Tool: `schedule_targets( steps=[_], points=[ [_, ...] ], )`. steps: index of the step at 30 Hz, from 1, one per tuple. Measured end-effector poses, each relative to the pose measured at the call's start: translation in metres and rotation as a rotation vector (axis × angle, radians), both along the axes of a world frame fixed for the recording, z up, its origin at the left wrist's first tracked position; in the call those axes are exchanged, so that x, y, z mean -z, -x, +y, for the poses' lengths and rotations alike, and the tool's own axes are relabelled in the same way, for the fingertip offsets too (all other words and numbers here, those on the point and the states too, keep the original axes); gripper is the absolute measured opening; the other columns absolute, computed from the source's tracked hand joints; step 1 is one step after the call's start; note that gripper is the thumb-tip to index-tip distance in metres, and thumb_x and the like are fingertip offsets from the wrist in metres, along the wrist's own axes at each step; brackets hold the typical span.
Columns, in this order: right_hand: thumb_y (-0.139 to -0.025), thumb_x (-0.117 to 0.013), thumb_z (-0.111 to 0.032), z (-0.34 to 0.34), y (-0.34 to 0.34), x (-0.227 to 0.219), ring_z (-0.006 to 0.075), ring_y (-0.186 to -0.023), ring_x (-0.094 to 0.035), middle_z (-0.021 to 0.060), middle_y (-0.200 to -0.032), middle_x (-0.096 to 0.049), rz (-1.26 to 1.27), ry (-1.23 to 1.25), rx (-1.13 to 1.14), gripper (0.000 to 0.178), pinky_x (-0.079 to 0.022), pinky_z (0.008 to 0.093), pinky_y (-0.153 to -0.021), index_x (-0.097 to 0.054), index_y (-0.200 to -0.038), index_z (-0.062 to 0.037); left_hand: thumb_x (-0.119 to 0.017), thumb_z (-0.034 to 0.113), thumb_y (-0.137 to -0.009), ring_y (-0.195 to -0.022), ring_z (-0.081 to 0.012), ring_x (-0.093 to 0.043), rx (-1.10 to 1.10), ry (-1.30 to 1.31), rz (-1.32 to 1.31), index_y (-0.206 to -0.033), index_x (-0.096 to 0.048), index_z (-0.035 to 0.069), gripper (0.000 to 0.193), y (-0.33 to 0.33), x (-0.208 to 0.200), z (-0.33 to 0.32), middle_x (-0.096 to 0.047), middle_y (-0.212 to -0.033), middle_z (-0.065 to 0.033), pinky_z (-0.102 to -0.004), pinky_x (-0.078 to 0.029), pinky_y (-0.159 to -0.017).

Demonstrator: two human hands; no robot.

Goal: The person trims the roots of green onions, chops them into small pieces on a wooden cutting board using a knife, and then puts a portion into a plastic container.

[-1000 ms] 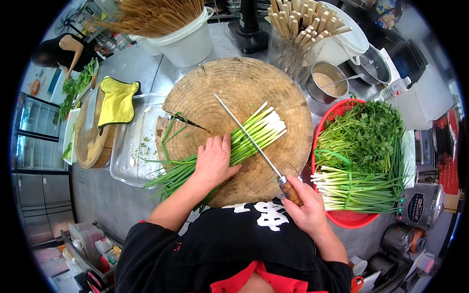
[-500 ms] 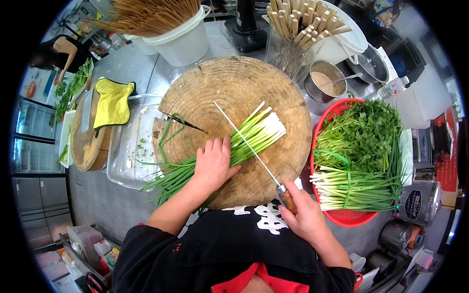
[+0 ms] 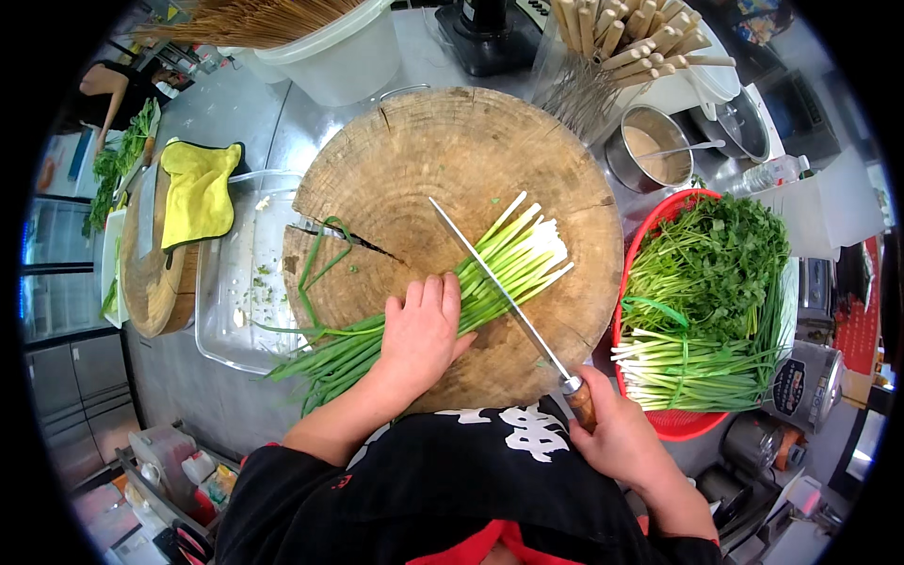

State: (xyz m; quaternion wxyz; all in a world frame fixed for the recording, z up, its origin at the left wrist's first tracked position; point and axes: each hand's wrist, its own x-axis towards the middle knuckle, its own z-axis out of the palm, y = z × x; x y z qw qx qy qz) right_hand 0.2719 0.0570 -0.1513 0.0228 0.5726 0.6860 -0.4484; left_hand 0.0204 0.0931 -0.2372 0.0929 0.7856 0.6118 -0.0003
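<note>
The block [image 3: 414, 169] is made of rough, matt wood; the desk [image 3: 165, 377] is surfaced in smooth metal; the metal knife [image 3: 504, 294] is fitted with a wooden handle [image 3: 583, 407].

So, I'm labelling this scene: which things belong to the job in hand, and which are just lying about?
In the job:
left hand, holding down the spring onions
right hand, gripping the knife, its blade across them
chopping block beneath

Lying about:
yellow cloth
clear tray
steel pot
white bucket
red basket of greens, untouched, though perhaps part of the job
</note>
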Motion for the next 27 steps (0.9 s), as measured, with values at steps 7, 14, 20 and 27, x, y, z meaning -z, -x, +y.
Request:
schedule_targets(
  steps=[7, 14, 20, 27],
  points=[
    [-0.078, -0.064, -0.011, 0.024, 0.014, 0.009, 0.0453, -0.076, -0.061, 0.0278, -0.079, -0.062, -0.056, 0.091, -0.009, 0.053, -0.049, 0.0501, -0.067, -0.038, -0.124, -0.0042, -0.076, 0.04, -0.067, -0.096, -0.0233, -0.048, 0.022, -0.001, -0.04, -0.126, -0.044, -0.002, 0.079, 0.003, 0.005, 0.001, -0.051, -0.106, -0.0102, -0.0375, -0.041, -0.073],
    [-0.077, -0.061, -0.01, 0.026, 0.025, 0.042, 0.0471, -0.074, -0.061, 0.0294, -0.077, -0.061, -0.059, -0.038, 0.006, 0.054, -0.048, 0.0518, -0.067, -0.037, -0.124, -0.0048, -0.077, 0.035, -0.067, -0.098, -0.0278, -0.05, 0.02, -0.038, -0.091, -0.125, -0.044, -0.003, 0.077, 0.003, 0.006, -0.004, -0.051, -0.11, -0.0135, -0.0394, -0.042, -0.075],
    [-0.075, -0.061, -0.014, 0.029, 0.019, 0.037, 0.0464, -0.078, -0.061, 0.0289, -0.079, -0.061, 0.083, -0.054, 0.03, 0.058, -0.049, 0.0493, -0.07, -0.039, -0.127, -0.0027, -0.077, 0.028, -0.066, -0.097, -0.0293, -0.052, 0.031, -0.012, -0.085, -0.122, -0.044, -0.002, 0.071, 0.001, -0.002, -0.009, -0.052, -0.105, -0.0134, -0.0405, -0.046, -0.077],
    [-0.075, -0.065, -0.017, 0.075, 0.017, 0.017, 0.0414, -0.073, -0.064, 0.0237, -0.078, -0.064, 0.079, -0.603, -0.054, 0.05, -0.052, 0.0475, -0.067, -0.048, -0.121, -0.005, -0.076, 0.026, -0.066, -0.094, -0.0295, -0.053, 0.083, -0.033, -0.057, -0.12, -0.045, 0.0, 0.068, -0.001, -0.003, -0.023, -0.053, -0.101, -0.0131, -0.0389, -0.047, -0.078]
  ],
)
